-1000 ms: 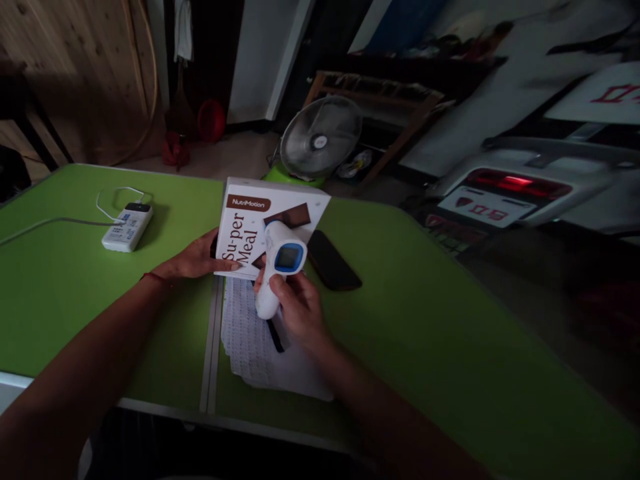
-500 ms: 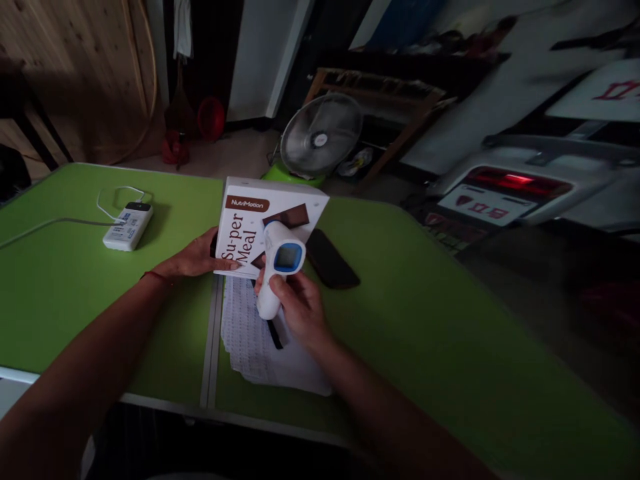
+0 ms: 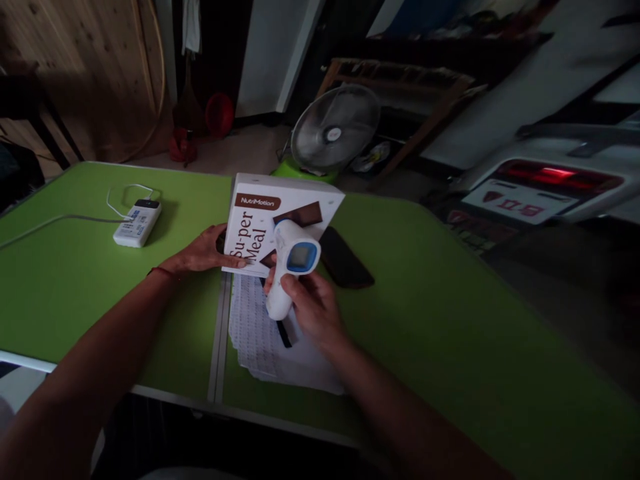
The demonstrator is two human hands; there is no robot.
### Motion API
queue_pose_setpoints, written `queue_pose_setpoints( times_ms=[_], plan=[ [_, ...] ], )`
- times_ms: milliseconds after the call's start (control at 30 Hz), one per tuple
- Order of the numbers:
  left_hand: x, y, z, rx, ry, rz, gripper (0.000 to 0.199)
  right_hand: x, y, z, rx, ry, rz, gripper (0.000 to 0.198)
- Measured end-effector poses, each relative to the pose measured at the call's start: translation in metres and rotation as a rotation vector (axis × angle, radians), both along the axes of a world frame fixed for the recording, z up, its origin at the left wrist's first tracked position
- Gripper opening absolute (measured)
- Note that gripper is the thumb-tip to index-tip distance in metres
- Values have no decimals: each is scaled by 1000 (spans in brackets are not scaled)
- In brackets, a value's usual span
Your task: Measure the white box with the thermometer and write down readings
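Note:
My left hand (image 3: 207,251) grips the lower left corner of a white box (image 3: 253,233) printed "NutriMotion Su-per Meal", thumb on its front and the other fingers behind it. In my right hand (image 3: 315,301) is a white infrared thermometer (image 3: 284,267) with a blue-rimmed screen, its handle wrapped by my fingers. The thermometer is in front of the box and covers part of its print; whether they touch I cannot tell. Below lie printed paper sheets (image 3: 255,340) with a black pen-like object (image 3: 284,335) on them. A dark phone (image 3: 347,260) rests to the right.
The green folding table (image 3: 435,320) has a metal seam down its middle. A white power strip (image 3: 136,225) with cables lies at the left. Beyond the table stand a fan (image 3: 334,135), a red basin (image 3: 219,115) and a vehicle with a lit red tail light (image 3: 555,176).
The view has shifted, so the table, box and hands appear slightly farther right. Both hands keep the same hold on the box and the thermometer.

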State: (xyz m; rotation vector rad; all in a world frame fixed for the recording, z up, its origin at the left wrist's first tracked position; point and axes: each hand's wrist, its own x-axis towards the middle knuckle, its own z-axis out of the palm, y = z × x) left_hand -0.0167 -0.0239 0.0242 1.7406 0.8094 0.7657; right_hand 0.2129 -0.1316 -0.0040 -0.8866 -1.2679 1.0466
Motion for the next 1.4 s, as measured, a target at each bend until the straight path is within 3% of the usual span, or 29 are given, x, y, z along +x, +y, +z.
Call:
queue_pose_setpoints(
  times_ms=[233, 833, 967, 1100, 1167, 1267, 1400],
  plan=[
    [-5, 3, -4, -58, 56, 86, 90, 0, -3, 4, -28, 13, -37, 39],
    [0, 1, -5, 4, 53, 73, 87, 0, -1, 6, 5, -54, -11, 38],
    [3, 3, -5, -11, 8, 62, 85, 8, -1, 15, 35, -86, -25, 38],
    [0, 7, -5, 64, -14, 102, 84, 49, 2, 37, 19, -415, -12, 34],
    [-3, 10, -6, 125, -2, 139, 83, 75, 5, 43, -32, -605, -1, 43],
    [-6, 14, -9, 199, 19, 176, 84, 103, 14, 36, -86, -863, -86, 44],
    [-5, 17, -14, 248, 65, 204, 94, 117, 27, 14, -124, -1104, -113, 38]
  ],
)
